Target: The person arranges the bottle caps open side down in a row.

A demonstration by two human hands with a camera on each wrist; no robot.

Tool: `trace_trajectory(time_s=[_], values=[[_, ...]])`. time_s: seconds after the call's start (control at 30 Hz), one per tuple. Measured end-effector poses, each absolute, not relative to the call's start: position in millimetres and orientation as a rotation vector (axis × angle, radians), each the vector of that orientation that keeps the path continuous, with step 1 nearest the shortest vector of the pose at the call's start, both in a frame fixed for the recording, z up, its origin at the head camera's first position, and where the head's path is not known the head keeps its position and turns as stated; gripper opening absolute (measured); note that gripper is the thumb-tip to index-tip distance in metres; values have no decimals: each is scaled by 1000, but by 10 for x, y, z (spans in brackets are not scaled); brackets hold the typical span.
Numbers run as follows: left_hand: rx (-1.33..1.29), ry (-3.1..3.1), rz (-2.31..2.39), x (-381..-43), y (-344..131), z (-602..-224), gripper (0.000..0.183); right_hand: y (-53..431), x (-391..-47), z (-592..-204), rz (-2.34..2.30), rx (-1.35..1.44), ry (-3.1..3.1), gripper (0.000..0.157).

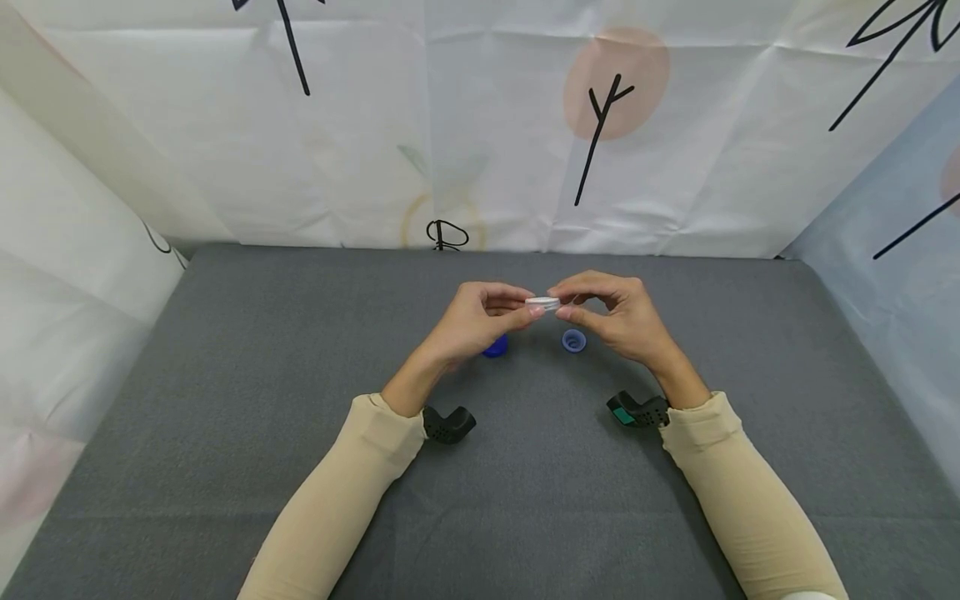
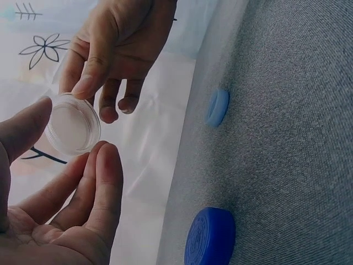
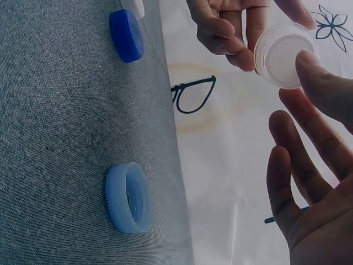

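A clear plastic bottle cap (image 1: 542, 303) is held up over the table between both hands. My left hand (image 1: 474, 323) pinches its left edge between thumb and fingertips. From the other side my right hand (image 1: 617, 315) grips the rim with thumb and forefinger, its remaining fingers loose. In the left wrist view the clear cap (image 2: 70, 128) shows a round, ridged rim and a pale flat middle. Below the left hand lies a dark blue cap (image 2: 214, 238), partly hidden in the head view. A light blue cap (image 3: 117, 200) lies beneath the right hand with its hollow side up.
The grey cloth-covered table (image 1: 525, 500) spreads around both forearms. A white patterned sheet (image 1: 495, 125) hangs along its back edge, with more sheeting at both sides. A small white object (image 3: 134, 6) shows beyond the dark blue cap in the right wrist view.
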State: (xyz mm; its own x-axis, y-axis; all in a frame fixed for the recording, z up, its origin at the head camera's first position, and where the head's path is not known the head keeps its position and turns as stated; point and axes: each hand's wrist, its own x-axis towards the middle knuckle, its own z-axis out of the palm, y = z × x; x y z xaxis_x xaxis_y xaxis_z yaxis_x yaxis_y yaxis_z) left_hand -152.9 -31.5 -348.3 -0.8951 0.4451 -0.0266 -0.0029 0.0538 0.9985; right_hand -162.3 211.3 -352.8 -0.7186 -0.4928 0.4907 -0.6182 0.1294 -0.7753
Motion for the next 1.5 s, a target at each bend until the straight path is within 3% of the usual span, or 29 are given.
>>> trace_trajectory(time_s=[0.37, 0.7, 1.5], values=[[635, 2129, 1899, -1531, -294, -3514, 33, 2184, -1600, -3470, 1560, 1097, -2519, 40], [737, 2458, 1622, -1530, -222, -3637, 34, 2189, -1628, -3516, 1521, 1037, -2716, 36], [714, 2755, 1111, -1517, -159, -3818, 33, 2083, -1664, -3765, 1226, 1023, -2909, 35]])
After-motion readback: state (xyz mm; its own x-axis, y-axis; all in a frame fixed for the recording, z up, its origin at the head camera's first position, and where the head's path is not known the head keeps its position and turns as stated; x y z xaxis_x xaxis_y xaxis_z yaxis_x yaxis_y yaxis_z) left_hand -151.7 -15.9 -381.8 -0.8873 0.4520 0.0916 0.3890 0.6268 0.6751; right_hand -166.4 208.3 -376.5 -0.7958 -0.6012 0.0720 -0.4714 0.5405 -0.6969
